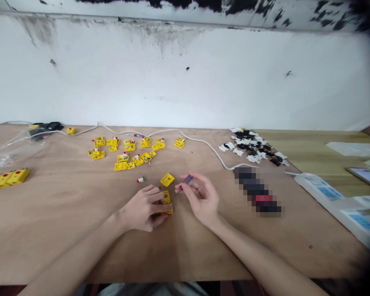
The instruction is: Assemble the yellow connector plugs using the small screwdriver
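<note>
My left hand (145,209) is closed on a small yellow housing (166,197) on the wooden table, its fingers covering much of it. My right hand (203,200) pinches a screwdriver with a purple handle (188,179); its thin shaft slants down left toward the housing. Where the tip ends is hard to make out. Just above the housing lies a separate yellow shell (167,179). A small red and white part (140,180) rests on the table above my left hand.
Several opened yellow housings (130,145) lie toward the wall. Yellow boxes (6,179) line the left edge. Black and white pieces (255,146) are heaped at the back right. A white cable (214,151) runs to a power strip (333,203). A pixelated dark object (255,190) lies right.
</note>
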{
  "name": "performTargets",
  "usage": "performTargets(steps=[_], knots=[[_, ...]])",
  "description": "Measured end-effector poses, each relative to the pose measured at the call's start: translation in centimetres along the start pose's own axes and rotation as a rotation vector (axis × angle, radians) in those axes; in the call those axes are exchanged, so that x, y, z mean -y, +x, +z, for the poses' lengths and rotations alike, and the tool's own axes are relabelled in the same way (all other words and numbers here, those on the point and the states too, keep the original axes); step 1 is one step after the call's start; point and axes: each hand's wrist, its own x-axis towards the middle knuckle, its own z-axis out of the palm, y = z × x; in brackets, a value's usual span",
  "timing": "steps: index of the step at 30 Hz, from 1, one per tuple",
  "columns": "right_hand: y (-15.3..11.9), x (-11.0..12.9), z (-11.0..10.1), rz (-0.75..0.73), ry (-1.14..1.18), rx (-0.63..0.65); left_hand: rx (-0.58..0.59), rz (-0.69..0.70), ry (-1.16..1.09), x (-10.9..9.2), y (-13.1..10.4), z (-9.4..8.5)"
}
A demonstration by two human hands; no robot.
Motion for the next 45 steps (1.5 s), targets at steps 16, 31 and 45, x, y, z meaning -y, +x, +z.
performTargets(steps=[16, 31, 45], knots=[[0.0, 0.5, -0.7, -0.114, -0.167, 0.119, 0.021, -0.008, -0.09, 0.2, -0.3, 0.5], [1.0, 1.7, -0.3, -0.218, -0.305, 0.245, 0.036, -0.008, -0.107, 0.2, -0.2, 0.4], [1.9, 2.4, 0.4, -0.291, -0.397, 0.296, 0.029, 0.006, -0.104, 0.2, -0.3, 0.6]])
